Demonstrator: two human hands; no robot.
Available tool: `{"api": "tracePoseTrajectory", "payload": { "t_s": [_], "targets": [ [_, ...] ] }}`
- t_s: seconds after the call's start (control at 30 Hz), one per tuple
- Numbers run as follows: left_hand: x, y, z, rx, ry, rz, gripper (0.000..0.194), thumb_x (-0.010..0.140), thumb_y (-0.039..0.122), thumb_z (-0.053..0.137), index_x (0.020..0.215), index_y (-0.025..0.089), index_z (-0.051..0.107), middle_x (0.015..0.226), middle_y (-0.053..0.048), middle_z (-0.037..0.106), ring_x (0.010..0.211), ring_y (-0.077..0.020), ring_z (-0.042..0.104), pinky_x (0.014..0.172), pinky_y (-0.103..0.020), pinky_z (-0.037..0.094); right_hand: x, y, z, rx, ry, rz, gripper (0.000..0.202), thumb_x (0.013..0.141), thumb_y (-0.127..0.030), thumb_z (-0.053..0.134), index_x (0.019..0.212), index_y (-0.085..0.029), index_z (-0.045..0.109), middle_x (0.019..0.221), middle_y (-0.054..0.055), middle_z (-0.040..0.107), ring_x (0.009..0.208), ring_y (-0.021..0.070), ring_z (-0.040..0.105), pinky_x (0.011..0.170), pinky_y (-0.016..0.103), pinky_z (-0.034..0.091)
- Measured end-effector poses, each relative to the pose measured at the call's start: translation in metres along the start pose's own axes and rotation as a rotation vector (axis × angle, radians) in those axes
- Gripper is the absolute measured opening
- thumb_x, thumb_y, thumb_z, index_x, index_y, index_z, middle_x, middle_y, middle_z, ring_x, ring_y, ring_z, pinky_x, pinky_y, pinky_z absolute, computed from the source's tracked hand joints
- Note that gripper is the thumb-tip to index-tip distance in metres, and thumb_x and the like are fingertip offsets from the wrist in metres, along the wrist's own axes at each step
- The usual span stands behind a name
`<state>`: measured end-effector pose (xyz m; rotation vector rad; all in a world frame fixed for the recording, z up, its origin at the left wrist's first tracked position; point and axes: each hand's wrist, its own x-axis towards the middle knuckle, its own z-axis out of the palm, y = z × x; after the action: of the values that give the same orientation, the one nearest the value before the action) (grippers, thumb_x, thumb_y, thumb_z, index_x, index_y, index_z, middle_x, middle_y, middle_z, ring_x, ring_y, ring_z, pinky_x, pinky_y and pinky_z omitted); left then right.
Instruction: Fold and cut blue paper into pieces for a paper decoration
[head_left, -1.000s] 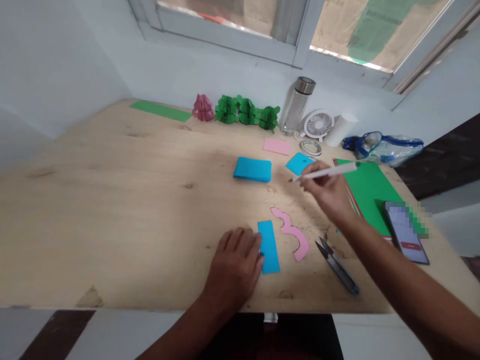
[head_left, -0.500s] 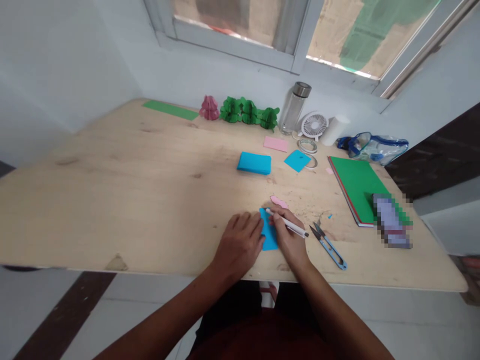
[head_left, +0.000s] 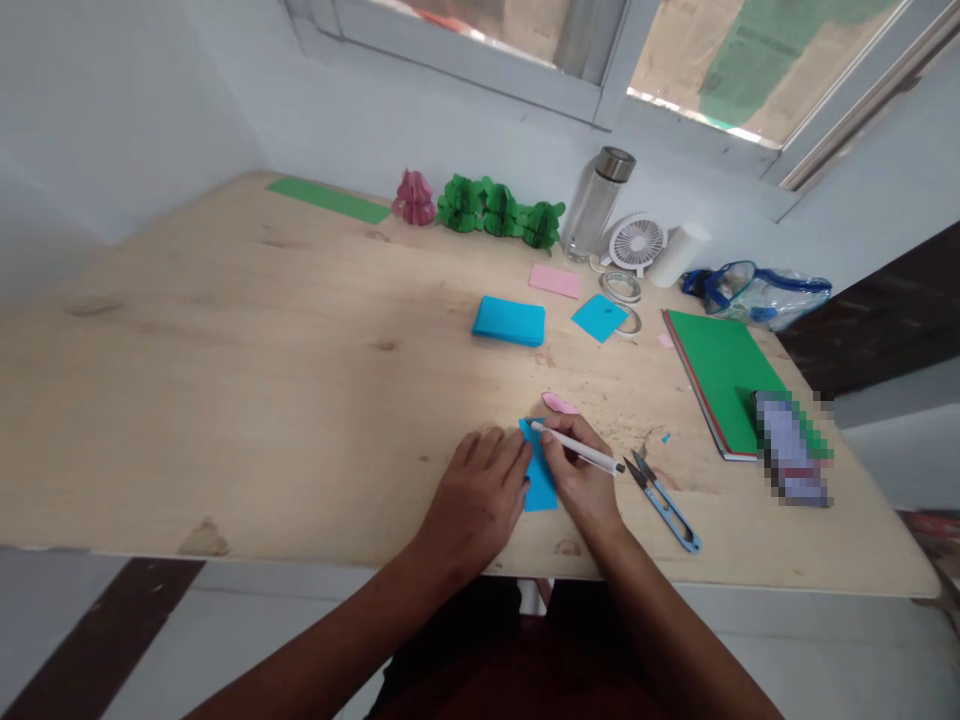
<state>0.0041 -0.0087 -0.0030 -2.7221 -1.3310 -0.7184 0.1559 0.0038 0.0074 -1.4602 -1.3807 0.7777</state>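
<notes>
A small blue paper lies on the table near its front edge, partly covered by both hands. My left hand rests flat with its fingers stretched out, its fingertips on the paper's left side. My right hand grips a white pen, whose tip is at the top of the paper. Just beyond my right hand lies a pink paper piece. Blue-handled thread snips lie to the right of that hand.
Farther back are a stack of blue paper, a blue sheet, pink paper and tape rolls. Green paper decorations, a bottle and a fan line the wall. A green book lies right.
The camera view has shifted slightly. My left hand stays on the blue paper, and the pen stays in my right hand near the paper's top.
</notes>
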Motion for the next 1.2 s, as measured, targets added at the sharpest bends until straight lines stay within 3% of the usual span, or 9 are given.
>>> {"api": "tracePoseTrajectory", "payload": {
  "t_s": [0.13,0.33,0.53,1.2],
  "targets": [
    [0.0,0.0,-0.001,-0.004,-0.008,-0.012,0.034,0.093,0.021,0.046,0.123,0.012,0.06,0.122,-0.012,0.063,0.109,-0.0277,0.055,0.099,-0.046,0.038,-0.002,-0.003,0.002,-0.034,0.043,-0.004,0.011,0.085,-0.035,0.057,0.08,-0.026,0.061,0.081,0.001,0.067,0.069,0.018,0.059,0.063,0.03,0.048],
    [0.0,-0.002,-0.001,-0.018,0.014,0.01,0.033,0.093,0.02,0.046,0.121,0.012,0.062,0.123,-0.011,0.064,0.109,-0.0276,0.055,0.099,-0.046,0.039,-0.004,-0.008,0.003,-0.055,0.03,-0.003,0.011,0.086,-0.033,0.056,0.08,-0.024,0.06,0.076,0.001,0.064,0.068,0.0167,0.057,0.059,0.028,0.047],
    [0.0,-0.003,0.0,-0.01,0.034,-0.001,0.031,0.093,0.02,0.049,0.118,0.011,0.064,0.123,-0.01,0.065,0.109,-0.0284,0.056,0.098,-0.046,0.041,-0.004,-0.011,0.007,-0.053,0.052,0.003,0.011,0.085,-0.031,0.058,0.08,-0.022,0.06,0.065,-0.003,0.061,0.055,0.0121,0.051,0.051,0.023,0.042],
    [0.0,-0.004,0.0,-0.003,0.029,0.01,0.03,0.093,0.019,0.048,0.116,0.01,0.066,0.122,-0.01,0.066,0.109,-0.0292,0.057,0.097,-0.047,0.042,-0.002,-0.009,0.007,-0.052,0.032,-0.03,0.005,0.085,-0.024,0.059,0.082,-0.021,0.062,0.07,-0.002,0.065,0.056,0.0102,0.055,0.05,0.021,0.046]
  ]
}}
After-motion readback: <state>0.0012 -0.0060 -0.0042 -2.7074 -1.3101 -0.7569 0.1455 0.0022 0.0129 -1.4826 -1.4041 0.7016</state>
